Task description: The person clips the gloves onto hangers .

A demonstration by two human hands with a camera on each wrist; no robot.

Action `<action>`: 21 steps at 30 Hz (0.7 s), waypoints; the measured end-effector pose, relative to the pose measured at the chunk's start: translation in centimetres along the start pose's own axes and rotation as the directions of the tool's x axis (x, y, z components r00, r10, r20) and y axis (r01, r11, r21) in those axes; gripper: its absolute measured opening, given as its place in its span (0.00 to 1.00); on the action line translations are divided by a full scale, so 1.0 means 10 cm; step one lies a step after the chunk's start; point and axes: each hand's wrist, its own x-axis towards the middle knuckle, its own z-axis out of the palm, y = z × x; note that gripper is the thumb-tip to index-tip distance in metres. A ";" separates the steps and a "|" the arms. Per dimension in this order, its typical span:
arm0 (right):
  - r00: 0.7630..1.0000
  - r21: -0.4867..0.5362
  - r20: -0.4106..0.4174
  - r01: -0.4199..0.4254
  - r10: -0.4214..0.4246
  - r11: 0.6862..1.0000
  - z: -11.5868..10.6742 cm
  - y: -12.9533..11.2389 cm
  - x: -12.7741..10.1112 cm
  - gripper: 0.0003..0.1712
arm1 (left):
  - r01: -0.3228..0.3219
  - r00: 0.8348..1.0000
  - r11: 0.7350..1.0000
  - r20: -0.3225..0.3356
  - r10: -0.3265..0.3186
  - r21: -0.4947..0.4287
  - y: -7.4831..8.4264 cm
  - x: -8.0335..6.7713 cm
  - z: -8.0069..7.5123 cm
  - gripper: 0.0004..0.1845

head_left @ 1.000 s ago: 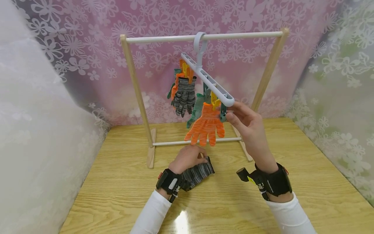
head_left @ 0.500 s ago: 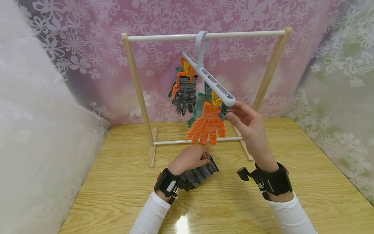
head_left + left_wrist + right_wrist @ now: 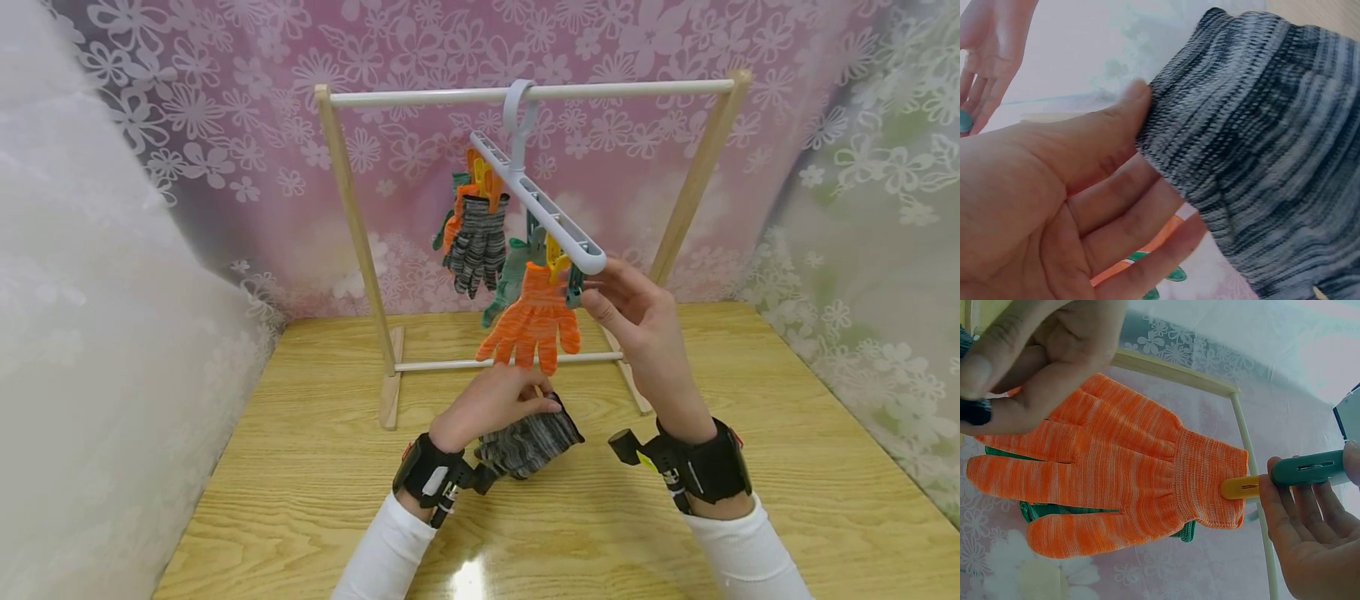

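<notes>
I've got the left hand (image 3: 491, 404) low over the wooden table (image 3: 750, 500), thumb and fingers pinching the cuff edge of a grey striped glove (image 3: 532, 440); the glove sags below the hand, and I can't tell from the head view whether its lower end touches the tabletop. On the left wrist view the grey striped glove (image 3: 1272, 156) fills the right side, thumb pressed on its rim, and most of it runs off the frame.

Right hand (image 3: 637, 312) is up at the near end of the white clip hanger (image 3: 536, 204), fingers around a teal clip (image 3: 1307, 467). I read that as a light grasp, fingers only partly curled; whether the clip is squeezed apart I can't make out.

The hanger hooks on the white top rail of the wooden rack (image 3: 352, 225). An orange glove (image 3: 534, 321) hangs from a yellow clip (image 3: 1240, 486) just beside the teal one, with a green glove (image 3: 510, 279) mostly hidden behind it. Further back hangs another grey glove (image 3: 474, 243), with more colours behind it that I can't sort out
</notes>
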 end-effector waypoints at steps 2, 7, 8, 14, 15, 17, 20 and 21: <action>1.000 0.001 0.005 0.000 0.000 1.000 0.00 0.00 0.00 0.20 | -0.004 1.000 1.000 -0.025 0.004 0.000 0.02 -0.01 -0.02 0.10; 1.000 0.007 0.016 -0.003 0.003 1.000 0.00 -0.01 0.00 0.21 | -0.052 0.992 0.998 -0.114 0.048 -0.028 0.08 -0.02 -0.08 0.11; 1.000 0.006 0.019 -0.004 0.004 1.000 0.00 -0.02 0.00 0.21 | -0.066 0.989 0.997 -0.138 0.061 -0.036 0.08 -0.02 -0.08 0.11; 1.000 -0.025 0.022 -0.013 0.014 1.000 0.01 -0.04 -0.01 0.21 | -0.122 0.947 0.990 -0.307 0.093 -0.077 0.10 -0.03 -0.11 0.08; 1.000 -0.029 0.021 -0.015 0.016 0.999 0.01 -0.04 -0.01 0.21 | -0.129 0.937 0.988 -0.336 0.094 -0.082 0.10 -0.03 -0.12 0.08; 1.000 -0.032 0.026 -0.014 0.015 0.999 0.01 -0.04 0.00 0.20 | -0.141 0.916 0.986 -0.389 0.096 -0.089 0.11 -0.03 -0.13 0.08; 1.000 -0.031 0.029 -0.010 0.011 0.999 0.01 -0.05 0.01 0.20 | -0.160 0.891 0.981 -0.444 0.096 -0.109 0.12 -0.04 -0.16 0.09; 0.999 -0.029 0.030 -0.008 0.009 1.000 0.01 -0.05 0.01 0.20 | -0.166 0.885 0.979 -0.456 0.095 -0.117 0.13 -0.04 -0.17 0.09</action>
